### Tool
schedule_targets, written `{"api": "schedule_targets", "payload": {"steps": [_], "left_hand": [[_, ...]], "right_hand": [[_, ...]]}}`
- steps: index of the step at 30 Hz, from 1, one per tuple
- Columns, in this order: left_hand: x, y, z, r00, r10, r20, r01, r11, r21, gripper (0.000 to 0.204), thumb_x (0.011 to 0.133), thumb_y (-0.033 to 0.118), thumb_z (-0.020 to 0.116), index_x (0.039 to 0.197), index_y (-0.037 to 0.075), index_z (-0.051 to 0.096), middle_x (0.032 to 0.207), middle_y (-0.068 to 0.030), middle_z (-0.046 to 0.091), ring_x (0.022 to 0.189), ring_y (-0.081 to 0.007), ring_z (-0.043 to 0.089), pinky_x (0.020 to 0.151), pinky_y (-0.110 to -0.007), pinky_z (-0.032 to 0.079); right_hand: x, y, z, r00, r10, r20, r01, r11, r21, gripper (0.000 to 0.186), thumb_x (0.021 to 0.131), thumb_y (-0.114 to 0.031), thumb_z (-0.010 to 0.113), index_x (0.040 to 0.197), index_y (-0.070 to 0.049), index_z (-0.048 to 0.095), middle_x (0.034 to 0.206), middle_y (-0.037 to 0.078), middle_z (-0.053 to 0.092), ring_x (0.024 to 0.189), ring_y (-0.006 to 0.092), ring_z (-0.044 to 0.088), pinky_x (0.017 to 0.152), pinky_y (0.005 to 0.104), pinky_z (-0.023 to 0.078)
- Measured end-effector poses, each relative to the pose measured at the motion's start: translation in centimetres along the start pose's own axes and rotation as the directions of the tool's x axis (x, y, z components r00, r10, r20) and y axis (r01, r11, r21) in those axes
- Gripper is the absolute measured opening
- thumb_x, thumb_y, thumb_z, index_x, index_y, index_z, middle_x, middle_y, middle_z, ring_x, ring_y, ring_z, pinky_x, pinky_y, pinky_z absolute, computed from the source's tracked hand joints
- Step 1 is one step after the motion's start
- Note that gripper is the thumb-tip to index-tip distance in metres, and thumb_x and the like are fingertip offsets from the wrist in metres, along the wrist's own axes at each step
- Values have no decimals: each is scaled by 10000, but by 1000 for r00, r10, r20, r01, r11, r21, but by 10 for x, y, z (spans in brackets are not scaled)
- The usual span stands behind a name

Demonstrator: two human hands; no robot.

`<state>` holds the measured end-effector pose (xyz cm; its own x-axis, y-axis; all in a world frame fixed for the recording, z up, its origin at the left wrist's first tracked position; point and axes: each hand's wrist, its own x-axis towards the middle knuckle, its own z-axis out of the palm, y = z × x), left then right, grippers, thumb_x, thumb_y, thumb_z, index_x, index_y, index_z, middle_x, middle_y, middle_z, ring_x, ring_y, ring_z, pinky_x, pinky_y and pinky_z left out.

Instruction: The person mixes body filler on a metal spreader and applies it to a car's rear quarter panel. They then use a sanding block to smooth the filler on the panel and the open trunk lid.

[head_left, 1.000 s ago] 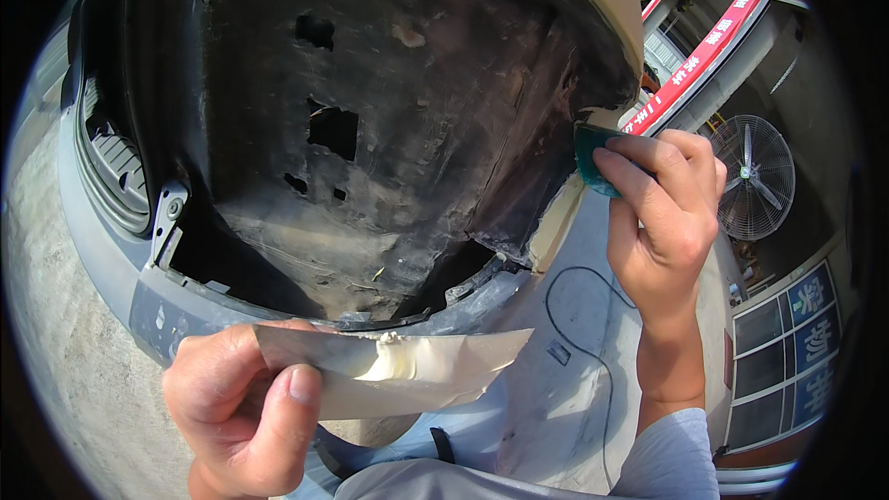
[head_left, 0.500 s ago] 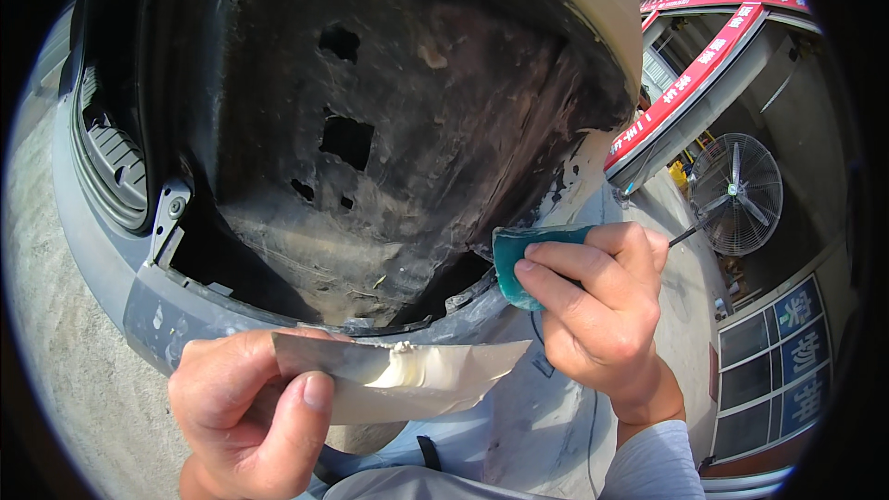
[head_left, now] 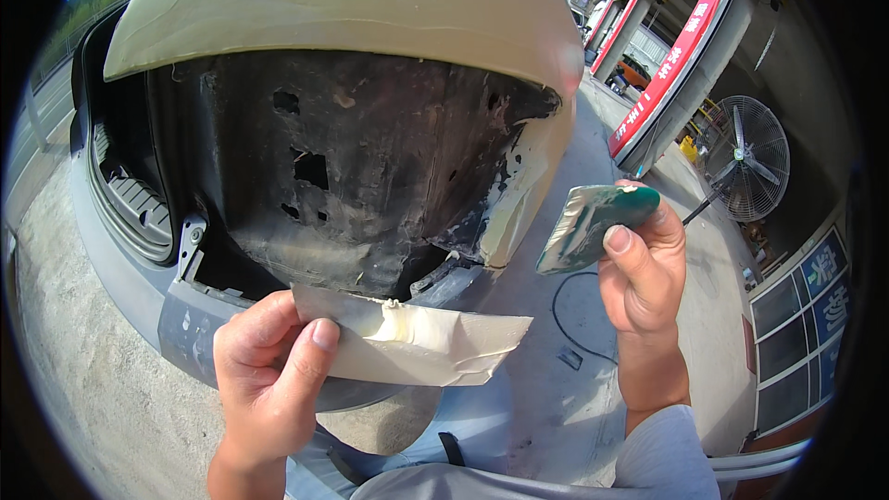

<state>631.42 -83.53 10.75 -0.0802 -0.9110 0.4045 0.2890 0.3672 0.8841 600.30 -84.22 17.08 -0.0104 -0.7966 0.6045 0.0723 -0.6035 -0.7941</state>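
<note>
My left hand (head_left: 269, 375) grips the left end of a thin rectangular sheet (head_left: 444, 352), with a lump of cream filler paste (head_left: 396, 324) near its upper edge. My right hand (head_left: 644, 268) pinches a green putty spreader (head_left: 597, 227) between thumb and fingers. Cream paste smears the spreader's face, and it is held apart from the sheet and the car. In front of me is a car body with a cream-coloured panel (head_left: 343, 9) above a dark, patched surface (head_left: 361, 167) with several holes. Pale filler (head_left: 528, 185) coats that surface's right edge, ragged where it meets the black.
A grey bumper (head_left: 199, 324) curves below the dark surface. To its left is an open compartment with a metal bracket (head_left: 191, 239). A black cable (head_left: 560, 315) lies on the concrete. At the right are a large caged fan (head_left: 745, 157) and a shopfront with a red sign band (head_left: 681, 56).
My right hand has drawn the spreader back from the car, up and to the right, turning its smeared face into view. The view has tilted up; my left hand still holds the sheet.
</note>
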Motion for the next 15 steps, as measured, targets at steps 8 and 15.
{"api": "schedule_targets", "payload": {"steps": [8, 15], "left_hand": [[4, 0, 27, 999, -1, 37, -1, 998, 66, 187, 1022, 101, 644, 1102, -64, 681, 860, 14, 618, 761, -50, 496, 680, -200, 400], [-3, -4, 9, 994, -17, -106, 6, 994, -108, 208, 1025, 113, 633, 1118, -73, 648, 901, 4, 640, 788, -38, 511, 718, -201, 397]], "right_hand": [[-16, 4, -16, 929, 61, 365, -136, 974, 182, 342, 804, 141, 759, 1117, 4, 759, 1093, 204, 753, 1003, 262, 731, 914, 364, 576], [-11, 8, -36, 944, -154, 291, 281, 836, -471, 281, 789, 142, 714, 1038, 22, 762, 995, 134, 738, 893, 204, 711, 785, 307, 558]]}}
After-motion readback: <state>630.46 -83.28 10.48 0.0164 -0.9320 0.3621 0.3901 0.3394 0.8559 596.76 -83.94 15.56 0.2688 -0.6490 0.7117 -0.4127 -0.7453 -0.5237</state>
